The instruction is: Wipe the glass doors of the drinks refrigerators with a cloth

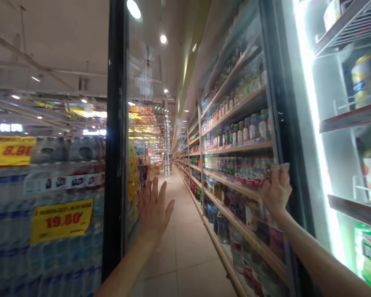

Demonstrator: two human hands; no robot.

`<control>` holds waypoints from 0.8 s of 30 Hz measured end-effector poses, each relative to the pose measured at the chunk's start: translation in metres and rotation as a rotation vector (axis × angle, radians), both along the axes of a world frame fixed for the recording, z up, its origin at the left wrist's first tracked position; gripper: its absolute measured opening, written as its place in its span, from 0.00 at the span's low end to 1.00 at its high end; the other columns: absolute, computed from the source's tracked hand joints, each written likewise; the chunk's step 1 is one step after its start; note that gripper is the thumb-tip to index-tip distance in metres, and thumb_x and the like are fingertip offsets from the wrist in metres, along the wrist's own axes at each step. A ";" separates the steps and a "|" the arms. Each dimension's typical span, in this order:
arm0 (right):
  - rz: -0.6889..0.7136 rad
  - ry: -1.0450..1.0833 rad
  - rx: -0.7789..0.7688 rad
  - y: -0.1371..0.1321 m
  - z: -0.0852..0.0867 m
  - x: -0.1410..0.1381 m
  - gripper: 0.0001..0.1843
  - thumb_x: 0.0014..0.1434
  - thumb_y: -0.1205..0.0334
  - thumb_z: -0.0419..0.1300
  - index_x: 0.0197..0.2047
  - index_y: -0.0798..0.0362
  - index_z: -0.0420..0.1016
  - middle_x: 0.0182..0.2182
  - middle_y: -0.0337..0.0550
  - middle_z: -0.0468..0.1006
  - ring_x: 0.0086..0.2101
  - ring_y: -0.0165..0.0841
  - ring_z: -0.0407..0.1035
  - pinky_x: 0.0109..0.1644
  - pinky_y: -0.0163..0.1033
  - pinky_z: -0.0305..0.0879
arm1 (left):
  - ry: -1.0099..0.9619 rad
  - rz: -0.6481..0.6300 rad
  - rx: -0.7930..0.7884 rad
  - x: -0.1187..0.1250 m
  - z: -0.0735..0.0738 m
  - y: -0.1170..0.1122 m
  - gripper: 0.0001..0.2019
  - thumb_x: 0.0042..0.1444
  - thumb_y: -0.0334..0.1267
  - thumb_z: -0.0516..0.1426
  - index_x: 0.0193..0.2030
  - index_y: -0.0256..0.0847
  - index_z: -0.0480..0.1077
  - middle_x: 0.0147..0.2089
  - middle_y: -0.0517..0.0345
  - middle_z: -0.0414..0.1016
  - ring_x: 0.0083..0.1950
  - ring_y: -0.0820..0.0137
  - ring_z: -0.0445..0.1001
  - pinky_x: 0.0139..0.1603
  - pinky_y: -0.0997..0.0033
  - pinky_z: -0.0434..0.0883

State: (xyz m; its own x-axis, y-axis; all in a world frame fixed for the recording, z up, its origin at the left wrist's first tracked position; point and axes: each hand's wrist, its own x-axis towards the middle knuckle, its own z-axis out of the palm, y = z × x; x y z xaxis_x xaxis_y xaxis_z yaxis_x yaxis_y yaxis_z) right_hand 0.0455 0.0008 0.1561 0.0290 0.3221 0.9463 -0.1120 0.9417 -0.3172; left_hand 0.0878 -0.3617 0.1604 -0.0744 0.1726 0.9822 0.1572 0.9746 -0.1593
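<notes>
A glass cooler door (114, 123) with a dark frame stands open in front of me. My left hand (153, 208) is held up at the glass, palm forward with fingers spread, holding nothing. Whether its palm presses on the pane, I cannot tell. Near the door's right frame, my right hand (276, 194) is closed around a crumpled cloth (280, 167), at the glass. Only the cloth's edges show above the fingers; the rest is hidden in the hand.
On the right, the lit cooler has shelves (352, 117) with packaged goods, among them a green package (369, 255). Stacked bottled water (62, 260) with a yellow price sign (62, 220) stands left. Bottle-filled shelves (238, 144) and a tiled aisle floor (185, 247) appear in the glass.
</notes>
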 end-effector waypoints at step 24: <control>0.192 0.080 0.553 -0.096 0.037 0.000 0.29 0.58 0.62 0.48 0.63 0.46 0.56 0.63 0.45 0.56 0.64 0.41 0.43 0.63 0.55 0.45 | 0.016 0.024 -0.011 -0.001 -0.003 0.000 0.26 0.59 0.41 0.48 0.63 0.36 0.54 0.67 0.39 0.51 0.70 0.54 0.43 0.64 0.43 0.47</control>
